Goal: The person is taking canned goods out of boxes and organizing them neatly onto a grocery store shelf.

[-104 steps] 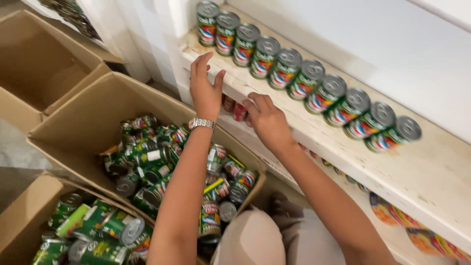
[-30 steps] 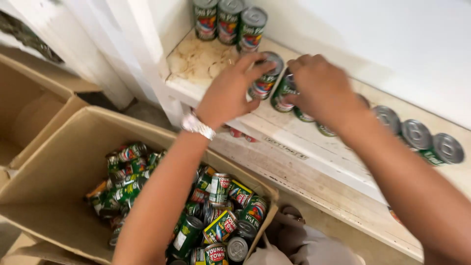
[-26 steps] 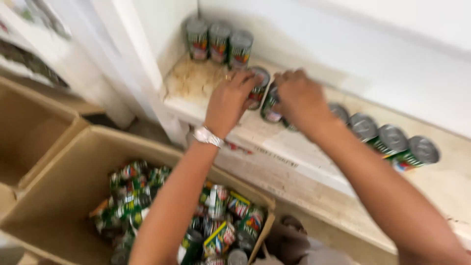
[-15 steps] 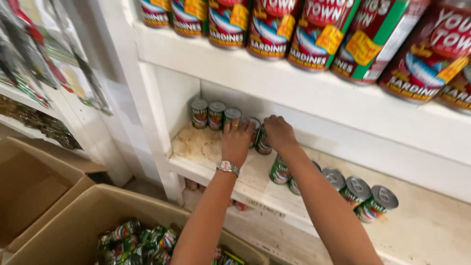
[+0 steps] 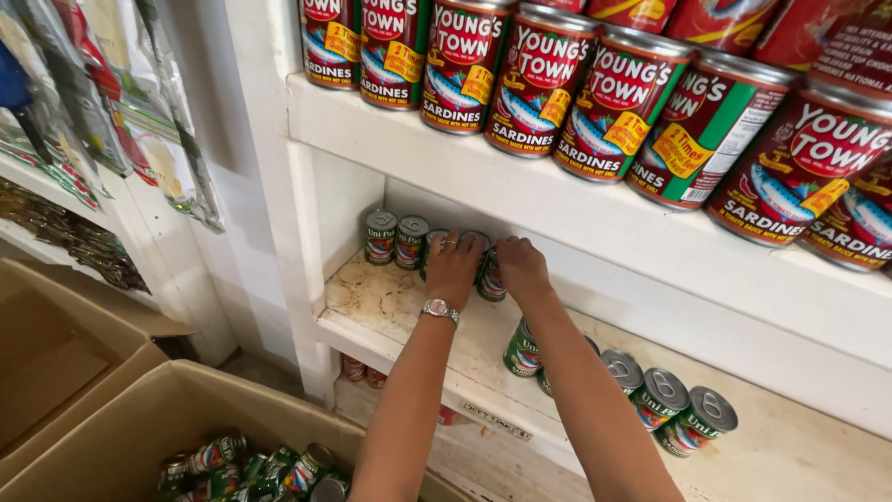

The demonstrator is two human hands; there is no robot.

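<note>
Head view, left hand (image 5: 452, 270) curled over a can (image 5: 435, 249) at the shelf (image 5: 372, 297) back, right hand (image 5: 522, 268) gripping another can (image 5: 490, 277) beside it, fingers wrapped on both, two cans (image 5: 395, 238) standing just left.

Cans (image 5: 487, 270) half hidden behind hands (image 5: 452, 270).

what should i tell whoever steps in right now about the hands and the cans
Left hand and right hand: both at the back of the lower shelf, each closed on a small can among the back-row cans.
Cans: two stand alone at the back left; a loose group sits further right near the shelf front; many more lie in the cardboard box below.
Done: a short back row is started.
Left: the loose group and the boxed cans are not lined up.
</note>
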